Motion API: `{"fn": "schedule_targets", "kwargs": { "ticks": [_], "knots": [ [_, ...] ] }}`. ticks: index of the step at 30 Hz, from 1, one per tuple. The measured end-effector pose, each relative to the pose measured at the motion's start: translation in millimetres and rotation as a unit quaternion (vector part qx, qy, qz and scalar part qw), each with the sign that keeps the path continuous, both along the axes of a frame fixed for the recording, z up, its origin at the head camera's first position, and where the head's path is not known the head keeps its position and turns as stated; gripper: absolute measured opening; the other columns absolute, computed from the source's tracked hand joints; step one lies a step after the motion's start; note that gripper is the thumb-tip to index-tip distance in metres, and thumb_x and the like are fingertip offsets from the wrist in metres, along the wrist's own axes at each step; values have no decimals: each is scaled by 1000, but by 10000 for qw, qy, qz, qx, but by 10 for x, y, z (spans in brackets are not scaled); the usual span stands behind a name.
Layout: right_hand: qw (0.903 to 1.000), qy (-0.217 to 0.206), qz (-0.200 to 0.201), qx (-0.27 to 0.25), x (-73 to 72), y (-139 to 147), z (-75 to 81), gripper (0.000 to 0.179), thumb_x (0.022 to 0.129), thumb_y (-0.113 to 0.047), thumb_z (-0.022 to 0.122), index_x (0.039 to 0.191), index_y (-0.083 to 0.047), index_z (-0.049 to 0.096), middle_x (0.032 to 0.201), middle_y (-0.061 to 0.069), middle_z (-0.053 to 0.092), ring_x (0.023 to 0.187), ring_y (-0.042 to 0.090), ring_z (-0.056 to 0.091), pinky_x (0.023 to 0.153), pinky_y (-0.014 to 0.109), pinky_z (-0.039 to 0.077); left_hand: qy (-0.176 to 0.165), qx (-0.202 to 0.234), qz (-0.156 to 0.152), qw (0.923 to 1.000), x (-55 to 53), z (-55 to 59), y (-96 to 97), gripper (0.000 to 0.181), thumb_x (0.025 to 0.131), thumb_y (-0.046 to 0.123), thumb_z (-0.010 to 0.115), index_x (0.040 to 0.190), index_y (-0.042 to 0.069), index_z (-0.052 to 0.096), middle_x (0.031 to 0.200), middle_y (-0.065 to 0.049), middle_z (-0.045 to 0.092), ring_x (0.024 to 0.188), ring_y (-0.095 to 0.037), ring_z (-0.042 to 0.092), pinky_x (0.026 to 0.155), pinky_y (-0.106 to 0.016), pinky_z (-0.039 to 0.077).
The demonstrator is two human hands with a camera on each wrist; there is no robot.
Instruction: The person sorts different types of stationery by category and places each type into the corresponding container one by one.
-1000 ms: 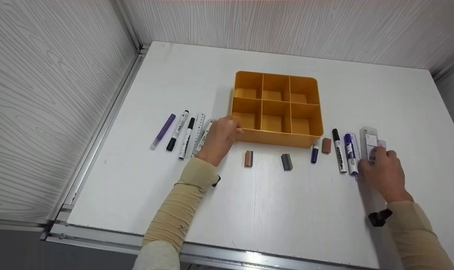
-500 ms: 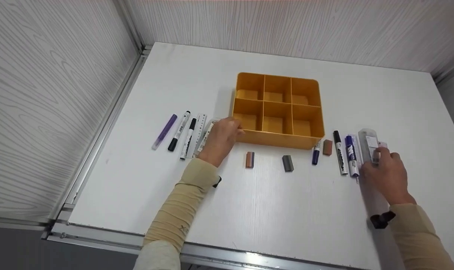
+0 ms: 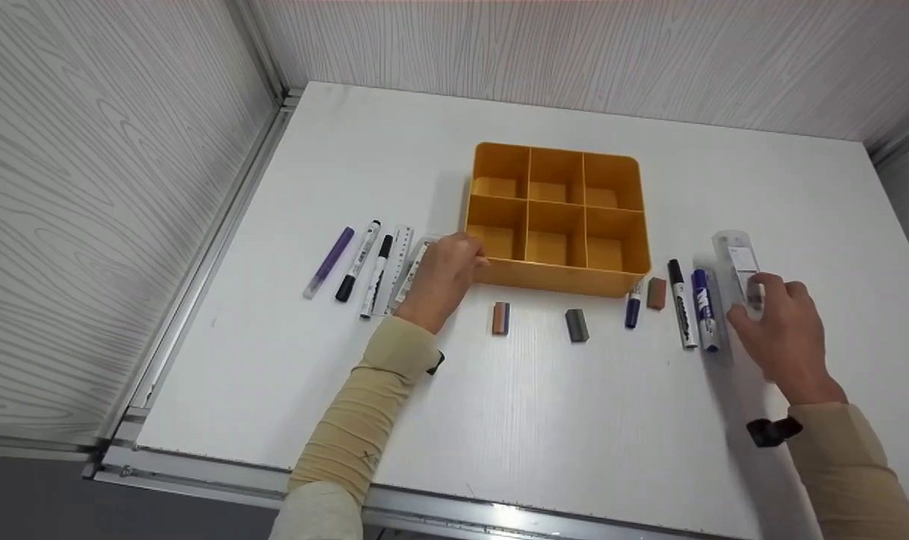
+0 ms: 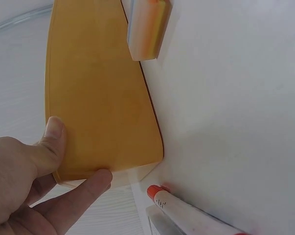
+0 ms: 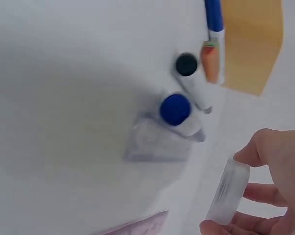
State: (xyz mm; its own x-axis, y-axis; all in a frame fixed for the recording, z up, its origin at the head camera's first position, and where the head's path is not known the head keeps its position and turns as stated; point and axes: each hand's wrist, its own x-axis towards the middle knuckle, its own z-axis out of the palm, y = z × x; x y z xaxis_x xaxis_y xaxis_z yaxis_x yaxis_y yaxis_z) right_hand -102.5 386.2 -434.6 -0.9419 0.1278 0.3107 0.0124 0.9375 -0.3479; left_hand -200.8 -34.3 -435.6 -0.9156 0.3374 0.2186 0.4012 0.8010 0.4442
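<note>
A yellow box (image 3: 559,277) divided into compartments stands on the white table. My left hand (image 3: 443,274) grips its near left corner, with the thumb on the front wall, as the left wrist view shows. On the right, my right hand (image 3: 784,334) holds a long clear plastic case (image 3: 739,255) with a white label by its near end. In the right wrist view the case (image 5: 229,193) sits between thumb and fingers, above the table. Left of that hand lie a purple-blue marker (image 3: 704,309) and a black-capped marker (image 3: 682,304).
A brown eraser (image 3: 656,293) and a blue-capped marker (image 3: 633,306) lie by the box's right corner. In front are an orange eraser (image 3: 501,319) and a grey eraser (image 3: 577,325). To the left lie a purple pen (image 3: 328,262), a ruler (image 3: 400,251) and several markers.
My right hand has lifted the clear plastic case off the table and shifted slightly right. My left hand keeps its grip on the box corner.
</note>
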Motion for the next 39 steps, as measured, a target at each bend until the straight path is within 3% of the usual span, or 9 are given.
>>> {"fn": "schedule_targets", "kwargs": {
  "ticks": [9, 19, 26, 39],
  "knots": [
    [9987, 281, 413, -2, -23, -312, 290, 42, 84, -3, 65, 124, 7, 56, 110, 36, 54, 87, 42, 51, 66, 53, 45, -10, 132, 14, 9999, 11, -1, -6, 27, 90, 28, 64, 98, 3, 72, 93, -11, 72, 82, -23, 66, 72, -32, 55],
    [9951, 270, 943, -106, -49, -693, 529, 37, 86, -4, 63, 122, 3, 58, 113, 31, 55, 92, 39, 51, 71, 54, 48, 136, 272, -60, 9995, 16, -28, -21, 28, 90, 29, 63, 97, 2, 71, 89, -11, 70, 79, -24, 65, 70, -32, 54],
    [9935, 38, 1138, -71, -99, -905, 576, 35, 90, -11, 62, 122, 0, 59, 117, 28, 56, 98, 38, 52, 73, 57, 55, 245, 342, -71, 9991, 16, -44, -25, 28, 89, 28, 64, 95, 2, 71, 88, -11, 70, 78, -24, 64, 69, -33, 54],
    [9898, -740, 1203, -198, -259, -1103, 565, 36, 89, -12, 62, 122, 1, 61, 117, 29, 57, 99, 39, 53, 77, 58, 56, 172, 434, -33, 9989, 11, -55, -21, 28, 89, 30, 63, 94, 4, 70, 86, -9, 69, 74, -21, 62, 65, -31, 52]
  ]
}}
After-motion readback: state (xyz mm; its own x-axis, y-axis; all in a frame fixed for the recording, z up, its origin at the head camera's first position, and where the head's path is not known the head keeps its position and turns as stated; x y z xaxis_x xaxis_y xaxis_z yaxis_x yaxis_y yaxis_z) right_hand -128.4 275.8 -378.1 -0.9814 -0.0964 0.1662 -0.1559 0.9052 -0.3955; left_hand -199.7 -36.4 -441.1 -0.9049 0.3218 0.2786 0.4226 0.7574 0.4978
